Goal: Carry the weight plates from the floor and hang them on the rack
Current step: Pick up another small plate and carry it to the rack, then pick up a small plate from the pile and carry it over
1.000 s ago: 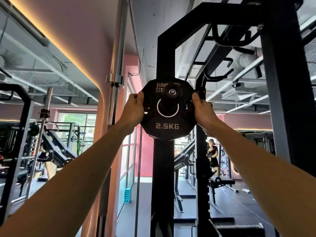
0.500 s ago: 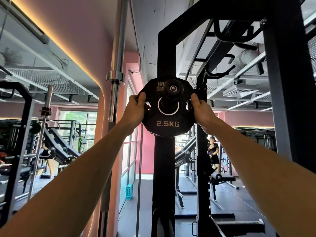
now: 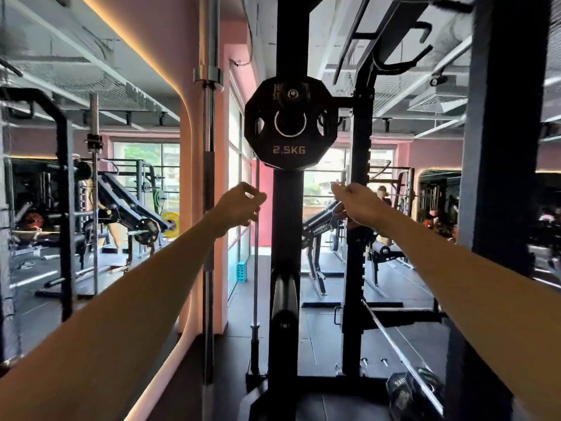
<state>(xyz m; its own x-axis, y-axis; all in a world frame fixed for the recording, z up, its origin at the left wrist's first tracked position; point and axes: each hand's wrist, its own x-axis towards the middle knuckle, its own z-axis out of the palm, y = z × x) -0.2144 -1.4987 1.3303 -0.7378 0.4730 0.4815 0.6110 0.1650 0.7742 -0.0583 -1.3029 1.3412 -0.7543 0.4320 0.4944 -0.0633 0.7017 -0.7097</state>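
Plate [image 3: 287, 123] hung on rack [image 3: 287, 223] peg, touching neither hand. Left hand [image 3: 239, 205], right hand [image 3: 353, 202] below it, apart, fingers loosely curled, empty. Next: fetch floor plate [image 3: 406, 393]; grip both sides.

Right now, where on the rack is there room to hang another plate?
The black 2.5 kg plate fills the upper peg. The black upright below it, between both hands, is bare; thicker plates crowd it lower down.

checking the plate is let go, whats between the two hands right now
In the head view, the black rack post stands between the left hand and right hand; the plate hangs above them, untouched.
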